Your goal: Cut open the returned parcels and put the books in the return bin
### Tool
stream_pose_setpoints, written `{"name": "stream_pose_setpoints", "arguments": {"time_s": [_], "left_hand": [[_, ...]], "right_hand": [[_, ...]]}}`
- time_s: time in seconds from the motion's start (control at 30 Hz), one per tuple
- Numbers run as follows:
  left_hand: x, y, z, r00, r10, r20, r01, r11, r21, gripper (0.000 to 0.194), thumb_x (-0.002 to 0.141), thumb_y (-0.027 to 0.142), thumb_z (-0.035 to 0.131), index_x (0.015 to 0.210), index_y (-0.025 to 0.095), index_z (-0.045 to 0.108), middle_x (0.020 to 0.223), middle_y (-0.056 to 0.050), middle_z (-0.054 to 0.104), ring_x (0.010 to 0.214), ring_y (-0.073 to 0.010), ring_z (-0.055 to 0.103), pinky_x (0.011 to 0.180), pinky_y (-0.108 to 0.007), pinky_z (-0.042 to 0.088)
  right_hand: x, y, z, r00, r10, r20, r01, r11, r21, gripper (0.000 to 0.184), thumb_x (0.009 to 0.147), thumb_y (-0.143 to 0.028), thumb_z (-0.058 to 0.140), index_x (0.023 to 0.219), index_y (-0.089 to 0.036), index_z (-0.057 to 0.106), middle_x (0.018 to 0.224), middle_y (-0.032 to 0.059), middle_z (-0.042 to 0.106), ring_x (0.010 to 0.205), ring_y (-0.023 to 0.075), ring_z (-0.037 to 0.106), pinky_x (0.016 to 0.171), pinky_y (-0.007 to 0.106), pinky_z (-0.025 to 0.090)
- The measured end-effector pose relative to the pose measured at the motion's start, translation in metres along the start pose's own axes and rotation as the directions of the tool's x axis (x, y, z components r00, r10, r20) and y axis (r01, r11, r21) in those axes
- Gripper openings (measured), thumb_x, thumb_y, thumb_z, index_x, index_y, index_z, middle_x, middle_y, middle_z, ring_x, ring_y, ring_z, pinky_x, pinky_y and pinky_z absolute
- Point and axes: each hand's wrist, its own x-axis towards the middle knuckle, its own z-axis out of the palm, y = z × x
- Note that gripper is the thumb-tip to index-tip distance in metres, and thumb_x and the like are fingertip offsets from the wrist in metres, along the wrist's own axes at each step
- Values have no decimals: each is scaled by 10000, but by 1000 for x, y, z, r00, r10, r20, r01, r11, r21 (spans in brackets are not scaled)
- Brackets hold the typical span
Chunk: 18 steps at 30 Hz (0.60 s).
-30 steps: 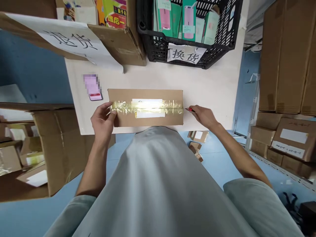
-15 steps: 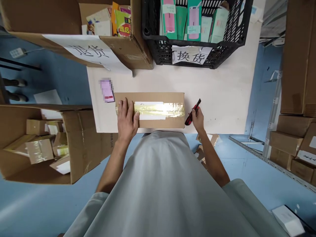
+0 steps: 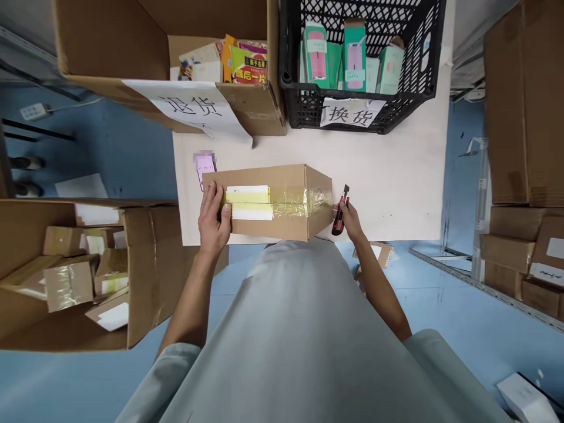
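Note:
A long cardboard box [image 3: 251, 178], sealed with shiny yellowish tape over a white label, is on the white table in front of me. It is tilted, so that its taped right end shows. My left hand [image 3: 213, 220] grips the box's left end, thumb and fingers spread apart on it. In my right hand [image 3: 351, 220] is a red and black utility knife [image 3: 339, 220], held close beside the box's right end, its tip pointing away from me. Whether the right hand's fingers also touch the box, I cannot tell.
A phone [image 3: 205, 164] lies beyond the box's left end. At the back stand an open carton [image 3: 251, 106] with snack packs and a black crate [image 3: 304, 114] with green boxes. A big carton [image 3: 152, 264] of parcels is at left. Stacked cartons [image 3: 506, 252] are at right.
The box has gone from lying flat to tilted, bringing its right end into view. My left hand has shifted slightly left with it. The knife now points more straight away from me.

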Motion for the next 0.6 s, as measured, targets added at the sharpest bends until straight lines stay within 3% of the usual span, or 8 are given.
{"name": "stream_pose_setpoints", "arguments": {"time_s": [0.1,0.2,0.3,0.43,0.5,0.6], "left_hand": [[2,-8,-12,998,-56,-1,56,996,-70,714,1128,713,522,1689,277,597,1828,-133,456,1732,-336,384,1439,-589,296],[3,0,-28,996,-87,12,88,990,-108,700,1115,694,584,1687,291,600,1813,-128,483,1732,-349,383,1444,-599,285],[1,28,-42,997,53,49,-47,991,-122,685,1135,639,584,1752,353,499,1850,-73,432,1765,-335,303,1458,-599,244],[-4,69,-50,958,236,164,-209,963,-168,652,1197,564,450,1818,399,344,1890,-32,346,1778,-318,263,1462,-596,241],[-5,78,-53,952,248,180,-214,958,-189,634,1220,533,366,1832,378,314,1894,-35,333,1778,-305,266,1468,-586,231],[-6,75,-59,965,206,161,-165,958,-234,637,1227,542,314,1839,370,299,1903,-25,307,1779,-288,265,1474,-571,220]], "right_hand": [[-17,-16,15,995,-72,-65,67,995,-69,657,918,-902,621,1017,-253,656,1050,66,783,858,225,721,847,386,638],[-33,-30,27,988,-97,-122,80,988,-134,666,935,-896,594,1041,-244,674,1086,84,788,893,247,738,870,410,638],[-48,-40,38,979,-128,-157,92,971,-219,676,954,-889,566,1074,-237,696,1118,100,796,986,278,755,955,450,634],[-66,-54,56,964,-178,-198,119,954,-275,688,965,-885,560,1132,-233,702,1230,137,810,1136,314,755,1083,518,605],[-73,-63,66,956,-213,-203,147,943,-298,675,993,-867,541,1151,-231,703,1242,148,814,1161,321,757,1097,528,600],[-82,-82,79,938,-279,-208,187,909,-373,638,1055,-822,479,1153,-233,705,1211,142,815,1139,312,764,1071,502,607]]}}
